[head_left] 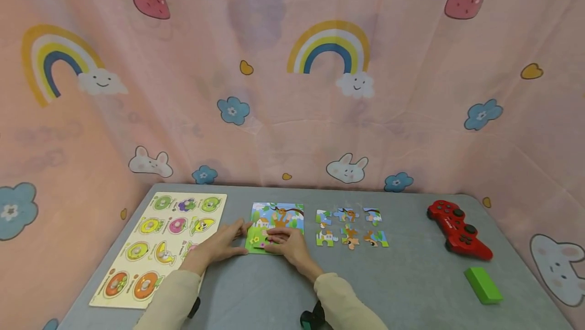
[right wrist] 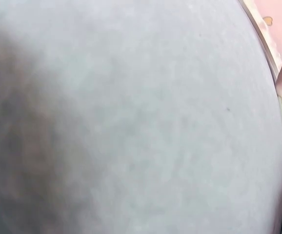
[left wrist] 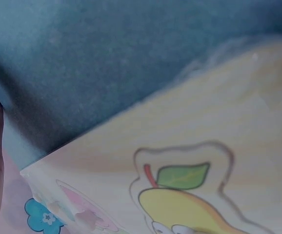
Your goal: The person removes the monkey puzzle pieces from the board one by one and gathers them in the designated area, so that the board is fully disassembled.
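In the head view a square picture puzzle (head_left: 261,214) with a monkey, a house and green grass lies on the table. My left hand (head_left: 221,242) rests at its left side, index finger and thumb touching the edge. Over the lower part of the puzzle, my right hand (head_left: 294,249) has curled fingers and pinches a green puzzle piece (head_left: 261,244) at the lower left. That hand partly covers the piece and the picture. Both hands show only at the edges of the wrist views.
Several loose puzzle pieces (head_left: 351,236) lie in two rows to the right. A cream fruit board (head_left: 132,249) lies at the left, under my left forearm. A red game controller (head_left: 459,231) and a green block (head_left: 483,285) sit at the right. A pink patterned curtain (head_left: 274,132) hangs behind.
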Demonstrator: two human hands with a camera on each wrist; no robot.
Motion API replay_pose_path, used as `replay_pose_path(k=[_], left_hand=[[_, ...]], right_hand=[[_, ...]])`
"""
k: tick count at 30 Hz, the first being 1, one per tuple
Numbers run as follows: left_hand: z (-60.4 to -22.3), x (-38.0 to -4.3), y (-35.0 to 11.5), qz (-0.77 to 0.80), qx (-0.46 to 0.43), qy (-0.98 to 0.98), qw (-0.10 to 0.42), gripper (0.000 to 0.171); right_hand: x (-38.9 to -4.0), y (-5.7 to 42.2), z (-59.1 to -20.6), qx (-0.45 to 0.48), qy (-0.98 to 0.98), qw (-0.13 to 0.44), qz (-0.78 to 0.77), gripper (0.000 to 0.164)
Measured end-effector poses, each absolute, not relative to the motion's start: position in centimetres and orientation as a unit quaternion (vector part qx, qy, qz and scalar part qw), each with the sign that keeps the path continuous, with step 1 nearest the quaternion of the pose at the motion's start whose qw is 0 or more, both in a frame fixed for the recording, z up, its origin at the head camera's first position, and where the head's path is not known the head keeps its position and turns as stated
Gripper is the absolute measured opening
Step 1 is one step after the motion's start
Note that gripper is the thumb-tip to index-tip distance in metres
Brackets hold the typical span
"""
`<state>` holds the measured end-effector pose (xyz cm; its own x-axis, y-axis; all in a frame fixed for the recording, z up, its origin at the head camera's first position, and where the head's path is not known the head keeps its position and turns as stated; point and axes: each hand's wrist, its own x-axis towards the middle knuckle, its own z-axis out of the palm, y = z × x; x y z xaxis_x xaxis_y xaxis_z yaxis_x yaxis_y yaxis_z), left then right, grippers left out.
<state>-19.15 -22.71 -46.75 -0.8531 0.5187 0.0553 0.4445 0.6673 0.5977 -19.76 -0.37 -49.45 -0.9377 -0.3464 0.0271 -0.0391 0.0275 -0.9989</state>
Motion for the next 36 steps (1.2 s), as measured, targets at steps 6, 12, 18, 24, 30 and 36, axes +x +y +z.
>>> replay_pose_path(k=[6,12,18,24,30,36], left_hand=[[-46.9,-19.2,-22.7,0.316,0.264,0.909,0.060,0.032],[-47.3,-19.3,-22.8,0.317,0.254,0.911,0.068,0.032],[-47.4,-19.4,-22.8,0.321,0.257,0.909,0.074,0.032],[-47.3,-19.5,-22.8,0.319,0.266,0.907,0.070,0.032],[-47.2,-19.4,-22.7,0.312,0.263,0.910,0.069,0.033],[-46.9,-19.2,-22.7,0.297,0.261,0.916,0.062,0.035]], right_hand=[[-20.1,0.3,-49.5,-0.135,0.679,0.137,-0.709,0.036],[-20.5,0.9,-49.6,-0.130,0.666,0.163,-0.716,0.037],[-20.9,1.2,-49.3,-0.124,0.662,0.176,-0.717,0.038],[-21.1,1.5,-49.0,-0.129,0.658,0.190,-0.717,0.038],[-21.2,2.3,-48.8,-0.138,0.659,0.211,-0.708,0.038],[-21.0,3.5,-48.7,-0.154,0.658,0.223,-0.702,0.039]])
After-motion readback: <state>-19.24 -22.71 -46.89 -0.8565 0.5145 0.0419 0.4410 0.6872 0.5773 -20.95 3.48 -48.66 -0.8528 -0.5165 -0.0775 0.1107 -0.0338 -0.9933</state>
